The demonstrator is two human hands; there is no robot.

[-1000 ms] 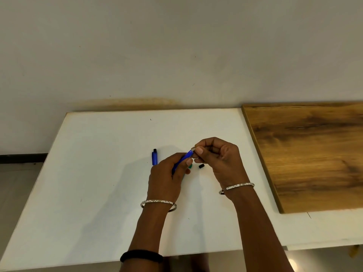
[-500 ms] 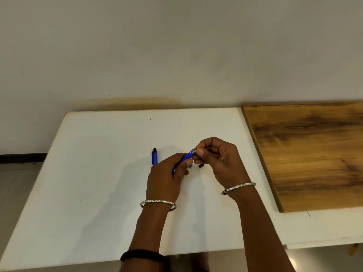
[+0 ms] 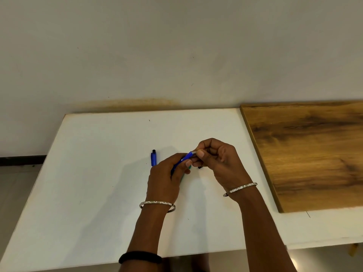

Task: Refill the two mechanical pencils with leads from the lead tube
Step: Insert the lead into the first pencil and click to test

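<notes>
While the left hand (image 3: 165,179) was wrapped around the barrel of a blue mechanical pencil (image 3: 185,157), tilting it up and to the right above the white table (image 3: 94,173), the right hand (image 3: 218,161) was pinched at the pencil's pale upper end. The step in hand looked like work at that top end: either feeding a lead into the open barrel or seating the small part that closes it. Which of the two could not be told, because anything held between the right thumb and forefinger was too fine or too covered to see.

A second blue piece with a black tip (image 3: 153,158) lay on the table just left of the hands, apart from them; it may have been the other pencil or the lead tube, but its lower end was hidden behind the left hand. A sliver of green (image 3: 183,176) showed under the left hand, and a small dark bit (image 3: 200,167) lay on the table beneath the right fingers, perhaps a removed cap.

The next move, by this judgement, called for a steady, straight line between the right fingertips and the barrel mouth, with light pressure, since a thin lead would snap if bent. A wooden board (image 3: 314,154) sat at the right, well apart.
</notes>
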